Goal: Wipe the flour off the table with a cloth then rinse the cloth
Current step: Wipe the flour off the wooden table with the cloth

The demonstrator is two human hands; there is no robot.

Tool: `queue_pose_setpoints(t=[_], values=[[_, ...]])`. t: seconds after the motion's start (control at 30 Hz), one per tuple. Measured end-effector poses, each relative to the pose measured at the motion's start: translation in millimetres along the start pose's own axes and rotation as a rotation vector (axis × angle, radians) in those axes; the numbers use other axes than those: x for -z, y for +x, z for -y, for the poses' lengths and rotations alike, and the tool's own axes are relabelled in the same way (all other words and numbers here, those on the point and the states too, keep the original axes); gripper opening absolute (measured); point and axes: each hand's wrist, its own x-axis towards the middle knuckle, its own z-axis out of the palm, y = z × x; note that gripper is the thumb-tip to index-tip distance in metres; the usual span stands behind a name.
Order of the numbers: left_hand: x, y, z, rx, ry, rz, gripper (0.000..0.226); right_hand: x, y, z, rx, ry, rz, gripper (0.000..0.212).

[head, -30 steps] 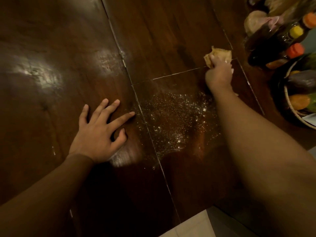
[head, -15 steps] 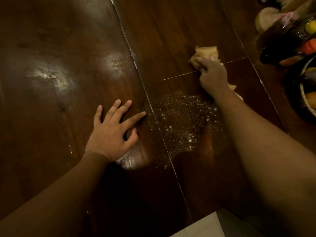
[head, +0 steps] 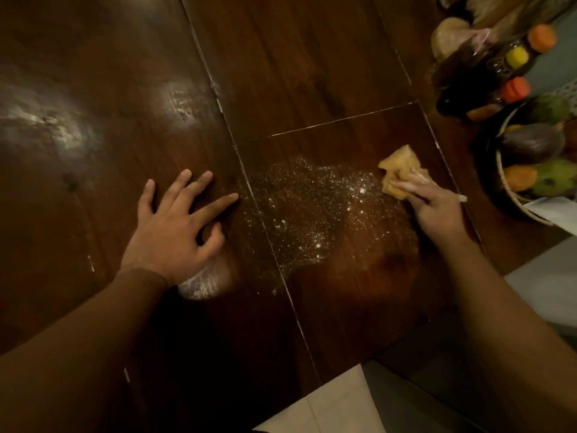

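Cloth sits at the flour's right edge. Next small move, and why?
Probably sweep the cloth leftward across the flour: the right hand holds it on the table at the patch's right edge, and the speckles between it and the flat left hand look unwiped.

Flour [head: 312, 207], cloth [head: 398, 170] on dark table [head: 296, 73]

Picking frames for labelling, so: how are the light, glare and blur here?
Head view: dim, warm light; pale glare patches on the table beyond the left hand; right hand and cloth smeared by motion blur; flour specks fairly sharp; bottles and basket at the right edge dark and soft.
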Motion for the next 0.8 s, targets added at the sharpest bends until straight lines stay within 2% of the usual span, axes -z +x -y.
queue_pose_setpoints(t=[0.1,0.13,0.2,0.33,0.4,0.47,0.53,0.6,0.67,0.73,0.8], values=[[0.0,-0.3,0.7,-0.003,-0.013,-0.001,0.052,6.7,-25.3,-15.4,-0.41,-0.019,-0.304,0.039],[-0.1,-0.8,1.6,0.001,-0.013,-0.002,0.052,-3.3,-36.0,-12.6,-0.446,-0.023,-0.345,0.04],[-0.3,-0.7,0.8,0.001,-0.014,-0.002,0.052,-21.6,-62.4,-4.1,-0.302,-0.002,-0.268,0.041],[0.2,0.3,0.0,0.0,-0.009,0.002,0.052,-12.9,-118.5,-16.5,0.022,-0.013,0.047,0.045],[0.1,-0.3,0.4,-0.001,-0.014,0.002,0.052,6.8,-122.1,-38.1,0.05,-0.122,0.074,0.046],[0.5,-0.3,0.0,0.001,-0.022,0.0,0.053,17.3,-105.5,-58.0,-0.204,-0.139,-0.064,0.04],[0.8,-0.6,-1.5,0.003,-0.023,-0.01,0.053,12.5,-81.0,-61.2,-0.501,-0.143,-0.235,0.045],[0.9,-0.4,-2.3,0.008,-0.02,-0.015,0.053,-3.3,-66.8,-47.9,-0.573,-0.171,-0.304,0.049],[0.8,-0.4,-3.1,0.011,-0.017,-0.005,0.053,-17.0,-74.2,-30.5,-0.398,-0.125,-0.237,0.051],[1.3,-0.3,-2.8,0.017,-0.021,-0.002,0.053,-22.8,-103.0,-20.2,-0.135,-0.133,-0.075,0.049],[1.2,0.0,-3.1,0.013,-0.026,-0.002,0.053,-13.0,-128.9,-33.2,-0.058,-0.2,0.043,0.047]])
